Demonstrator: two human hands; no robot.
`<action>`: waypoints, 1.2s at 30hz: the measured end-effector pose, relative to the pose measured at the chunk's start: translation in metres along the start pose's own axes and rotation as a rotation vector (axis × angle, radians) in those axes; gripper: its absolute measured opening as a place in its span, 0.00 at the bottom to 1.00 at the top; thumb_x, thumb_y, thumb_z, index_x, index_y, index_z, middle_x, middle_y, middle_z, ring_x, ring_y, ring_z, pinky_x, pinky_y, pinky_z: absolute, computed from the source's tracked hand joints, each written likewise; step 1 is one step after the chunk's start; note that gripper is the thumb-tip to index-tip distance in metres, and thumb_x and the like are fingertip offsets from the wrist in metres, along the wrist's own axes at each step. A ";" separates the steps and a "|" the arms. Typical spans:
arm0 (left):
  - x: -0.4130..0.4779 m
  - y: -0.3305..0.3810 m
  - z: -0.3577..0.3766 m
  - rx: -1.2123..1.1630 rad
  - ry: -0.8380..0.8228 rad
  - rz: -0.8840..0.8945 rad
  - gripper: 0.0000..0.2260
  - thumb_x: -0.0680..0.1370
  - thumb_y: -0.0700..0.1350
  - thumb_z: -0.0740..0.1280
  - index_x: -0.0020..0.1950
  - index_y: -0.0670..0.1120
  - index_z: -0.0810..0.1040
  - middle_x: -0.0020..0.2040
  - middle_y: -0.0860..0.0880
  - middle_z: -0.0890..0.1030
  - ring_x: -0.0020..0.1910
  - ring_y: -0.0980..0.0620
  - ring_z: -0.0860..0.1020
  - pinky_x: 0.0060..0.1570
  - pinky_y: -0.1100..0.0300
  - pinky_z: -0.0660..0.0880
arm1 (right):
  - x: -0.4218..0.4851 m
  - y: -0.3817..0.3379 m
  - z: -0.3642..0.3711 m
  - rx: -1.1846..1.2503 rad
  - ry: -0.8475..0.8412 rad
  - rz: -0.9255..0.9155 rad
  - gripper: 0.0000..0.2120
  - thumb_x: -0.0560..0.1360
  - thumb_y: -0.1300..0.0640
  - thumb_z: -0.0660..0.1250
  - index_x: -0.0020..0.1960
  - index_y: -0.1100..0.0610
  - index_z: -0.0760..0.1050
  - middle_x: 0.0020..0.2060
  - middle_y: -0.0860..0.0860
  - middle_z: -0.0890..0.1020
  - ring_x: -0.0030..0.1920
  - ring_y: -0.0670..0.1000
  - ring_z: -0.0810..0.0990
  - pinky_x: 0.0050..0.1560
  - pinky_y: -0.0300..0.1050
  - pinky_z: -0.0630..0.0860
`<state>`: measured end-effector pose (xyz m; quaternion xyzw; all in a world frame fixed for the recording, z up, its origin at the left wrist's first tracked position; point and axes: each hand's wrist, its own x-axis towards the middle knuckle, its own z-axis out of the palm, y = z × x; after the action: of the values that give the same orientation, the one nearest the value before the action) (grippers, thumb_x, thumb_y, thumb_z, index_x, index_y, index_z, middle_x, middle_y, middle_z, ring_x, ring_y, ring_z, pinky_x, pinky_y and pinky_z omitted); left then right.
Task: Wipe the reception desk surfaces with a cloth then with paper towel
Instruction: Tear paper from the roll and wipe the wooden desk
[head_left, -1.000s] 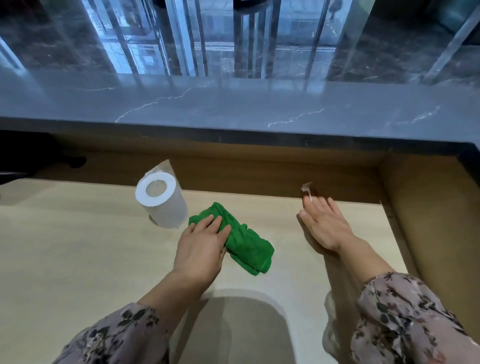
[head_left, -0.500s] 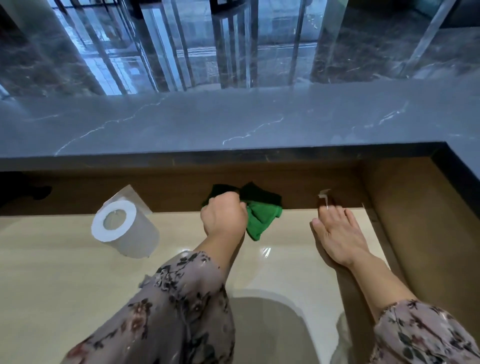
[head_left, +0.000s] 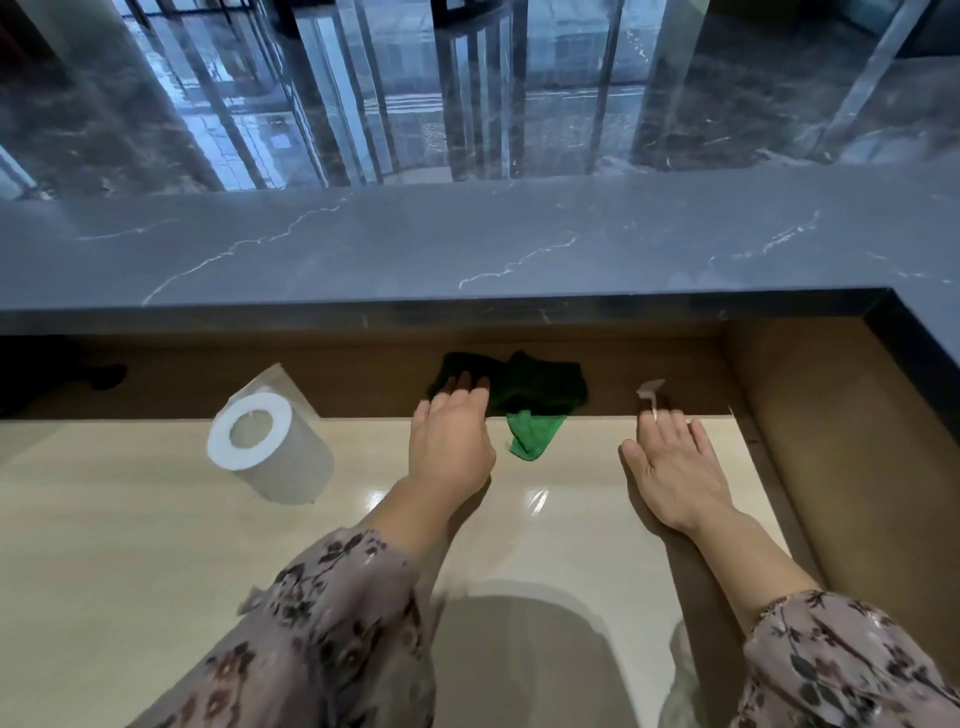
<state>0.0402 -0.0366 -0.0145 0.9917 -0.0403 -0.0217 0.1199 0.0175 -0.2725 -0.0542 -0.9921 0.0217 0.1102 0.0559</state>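
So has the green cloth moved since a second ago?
Yes. The green cloth moved farther away, up against the brown back panel it earlier lay clear of.

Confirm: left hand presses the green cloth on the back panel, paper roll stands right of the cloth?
No. In the head view the paper roll stands left of the green cloth; the left hand does press it on the back panel.

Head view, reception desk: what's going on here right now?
A person is at the cloth stage. The left hand presses a green cloth with straight fingers against the brown back panel, beneath the dark marble counter. The right hand lies flat on the pale desk top, holding nothing. The paper towel roll stands left of both hands, untouched.
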 end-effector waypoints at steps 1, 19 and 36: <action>-0.010 -0.009 -0.002 -0.038 0.021 0.006 0.22 0.79 0.39 0.59 0.73 0.47 0.66 0.65 0.46 0.74 0.66 0.46 0.70 0.64 0.54 0.65 | -0.004 -0.006 0.001 0.005 -0.004 0.002 0.29 0.81 0.45 0.38 0.78 0.59 0.47 0.78 0.54 0.51 0.78 0.54 0.45 0.76 0.49 0.41; -0.132 -0.150 -0.046 -0.457 0.273 -0.719 0.24 0.67 0.54 0.74 0.59 0.50 0.72 0.53 0.51 0.79 0.57 0.46 0.76 0.52 0.51 0.75 | -0.127 -0.248 0.061 0.058 -0.130 -0.604 0.29 0.74 0.45 0.52 0.67 0.59 0.74 0.70 0.55 0.71 0.70 0.52 0.70 0.67 0.48 0.56; -0.056 -0.129 -0.066 -0.828 0.264 -0.445 0.34 0.67 0.47 0.78 0.67 0.53 0.64 0.55 0.54 0.72 0.54 0.50 0.73 0.52 0.56 0.73 | -0.083 -0.125 0.025 0.011 0.015 -0.235 0.42 0.67 0.40 0.23 0.78 0.56 0.38 0.77 0.50 0.39 0.76 0.47 0.35 0.74 0.45 0.35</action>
<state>-0.0021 0.1090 0.0200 0.8397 0.2002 0.0651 0.5006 -0.0622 -0.1435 -0.0468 -0.9882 -0.0938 0.0954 0.0740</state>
